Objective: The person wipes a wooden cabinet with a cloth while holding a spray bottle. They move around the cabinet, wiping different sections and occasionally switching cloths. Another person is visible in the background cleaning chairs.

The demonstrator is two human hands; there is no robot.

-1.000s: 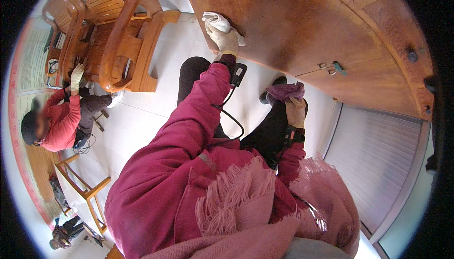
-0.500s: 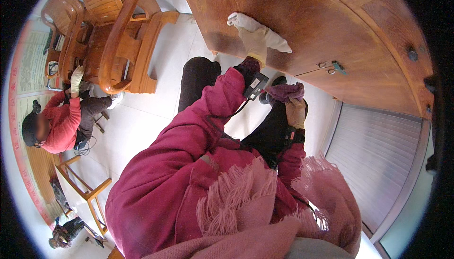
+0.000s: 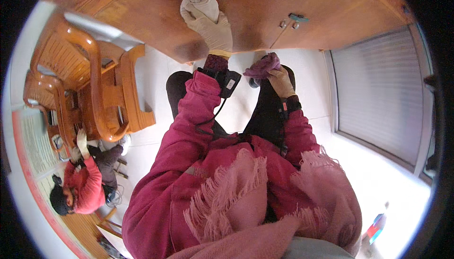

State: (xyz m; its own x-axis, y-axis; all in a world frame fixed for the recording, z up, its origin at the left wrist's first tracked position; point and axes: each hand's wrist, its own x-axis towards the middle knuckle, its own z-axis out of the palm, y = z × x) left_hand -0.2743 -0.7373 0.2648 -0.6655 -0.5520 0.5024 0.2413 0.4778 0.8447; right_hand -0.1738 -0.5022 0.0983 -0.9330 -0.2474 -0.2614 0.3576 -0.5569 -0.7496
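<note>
My gloved left hand [image 3: 213, 31] reaches forward with its fingers closed around a rolled white cloth [image 3: 204, 3]. The roll, seen partly end-on, rests against the brown wooden cabinet front [image 3: 246, 4]. Lower and to the right, above my knee, my gloved right hand [image 3: 282, 82] grips a crumpled purple cloth [image 3: 263, 66], apart from the wood. Some fingertips of that hand are hidden by the cloth.
A pair of small metal latches [image 3: 289, 24] with a teal piece sits on the cabinet. To the left stand wooden armchairs [image 3: 97, 84], and a person in a red top [image 3: 87, 185] sits low beside them. A ribbed grey panel [image 3: 378, 98] is at the right.
My view has turned, so the cabinet lies straighter ahead and the chairs sit lower. My left hand has shifted along the wood, and the white roll now shows its end. Both cloths stay held.
</note>
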